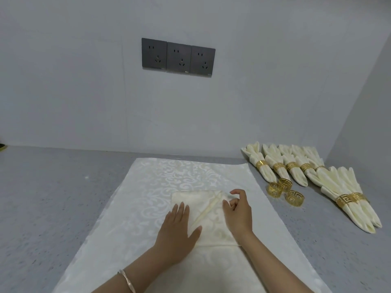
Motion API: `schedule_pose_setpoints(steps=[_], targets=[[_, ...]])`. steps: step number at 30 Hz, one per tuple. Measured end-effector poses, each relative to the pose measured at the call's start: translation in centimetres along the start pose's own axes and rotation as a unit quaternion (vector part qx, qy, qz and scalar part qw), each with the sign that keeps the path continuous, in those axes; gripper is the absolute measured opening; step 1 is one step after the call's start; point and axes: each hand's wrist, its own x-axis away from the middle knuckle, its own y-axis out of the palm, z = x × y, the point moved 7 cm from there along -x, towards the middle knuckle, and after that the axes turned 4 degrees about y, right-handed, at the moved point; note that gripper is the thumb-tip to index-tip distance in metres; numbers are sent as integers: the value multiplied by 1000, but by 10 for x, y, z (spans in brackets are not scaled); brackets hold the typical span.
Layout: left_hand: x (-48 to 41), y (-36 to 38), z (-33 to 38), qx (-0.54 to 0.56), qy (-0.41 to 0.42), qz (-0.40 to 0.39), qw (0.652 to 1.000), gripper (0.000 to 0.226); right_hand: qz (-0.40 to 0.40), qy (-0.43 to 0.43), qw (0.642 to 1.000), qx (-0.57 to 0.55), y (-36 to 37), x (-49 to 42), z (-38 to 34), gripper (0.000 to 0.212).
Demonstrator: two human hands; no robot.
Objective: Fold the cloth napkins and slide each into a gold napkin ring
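From the head view, a folded napkin [203, 200] lies in the middle of a big white cloth [146, 197] on the grey table [53, 197]. The left hand [177, 226] lies flat on the napkin's left side with straight fingers. The right hand [239, 212] is at the napkin's right corner with curled fingers. I cannot tell if it pinches the cloth. Three loose gold rings [294, 198] sit close together to the right. Past them lie finished napkins [279, 166], each in a ring.
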Motion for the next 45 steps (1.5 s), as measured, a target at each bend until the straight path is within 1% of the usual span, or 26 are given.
schedule_pose_setpoints(steps=[2, 5, 7, 8, 10, 11, 12, 14, 15, 16, 19, 20, 24, 26, 28, 31, 32, 33, 34, 37, 38, 39, 41, 42, 44, 45], targets=[[-1, 1, -1, -19, 5, -2, 1000, 70, -9, -19, 999, 24, 4, 0, -4, 19], [-2, 3, -1, -54, 9, 4, 998, 66, -12, -51, 990, 132, 5, -3, -11, 16], [-2, 4, -1, -73, 11, 15, 997, 69, -2, -128, 978, 166, 2, 1, -21, 21], [-2, 4, 0, -76, 15, 25, 997, 79, -25, -186, 966, 178, 4, 6, -28, 24], [-3, 6, 0, -79, 23, 31, 996, 102, -135, -281, 925, 218, 18, 22, -36, 32], [-3, 6, 0, -80, 25, 34, 996, 108, -203, -305, 899, 239, 27, 31, -36, 35], [-2, 5, -1, -76, 24, 39, 996, 109, -265, -311, 875, 257, 35, 39, -33, 38], [-3, 6, -2, -73, 17, 47, 996, 89, -348, -287, 846, 286, 44, 48, -22, 42], [-3, 6, -2, -75, 15, 47, 996, 78, -368, -266, 840, 297, 46, 48, -17, 44], [-2, 5, -2, -73, 18, 50, 996, 76, -377, -246, 837, 310, 47, 46, -13, 45], [-1, 6, 0, -57, 54, 63, 995, 101, -360, -207, 834, 364, 46, 25, -1, 50], [0, 6, 1, -48, 66, 62, 995, 102, -349, -195, 836, 376, 45, 16, 2, 51], [5, 1, 6, -22, 96, 48, 994, 78, -331, -166, 841, 394, 41, -8, 9, 51], [5, 1, 7, -25, 97, 46, 994, 77, -336, -159, 841, 392, 40, -11, 8, 51], [4, 2, 5, -29, 94, 42, 994, 79, -326, -161, 854, 371, 36, -11, 1, 51], [4, 2, 4, -26, 93, 38, 995, 80, -281, -209, 889, 294, 19, 6, -23, 53], [4, 2, 4, -26, 94, 38, 995, 80, -277, -231, 893, 271, 12, 16, -30, 53], [3, 3, 4, -26, 94, 38, 994, 80, -279, -258, 887, 261, 5, 27, -35, 55], [3, 3, 4, -24, 94, 39, 995, 80, -284, -294, 871, 271, -1, 37, -38, 56], [3, 4, 3, -26, 94, 37, 994, 81, -295, -375, 800, 362, -10, 55, -32, 60], [3, 5, 3, -21, 95, 38, 995, 80, -295, -392, 786, 377, -12, 55, -27, 59], [3, 4, 2, -13, 95, 40, 995, 77, -293, -399, 781, 380, -13, 53, -25, 55], [3, 4, 1, 2, 91, 40, 995, 60, -287, -376, 803, 362, -17, 44, -16, 46], [2, 3, 1, 6, 89, 40, 995, 51, -287, -351, 826, 335, -20, 37, -13, 41], [2, 2, 0, 12, 90, 42, 995, 49, -302, -271, 883, 236, -25, 22, -7, 25], [3, 2, 0, 17, 90, 38, 995, 49, -313, -223, 905, 184, -26, 16, -6, 17]])
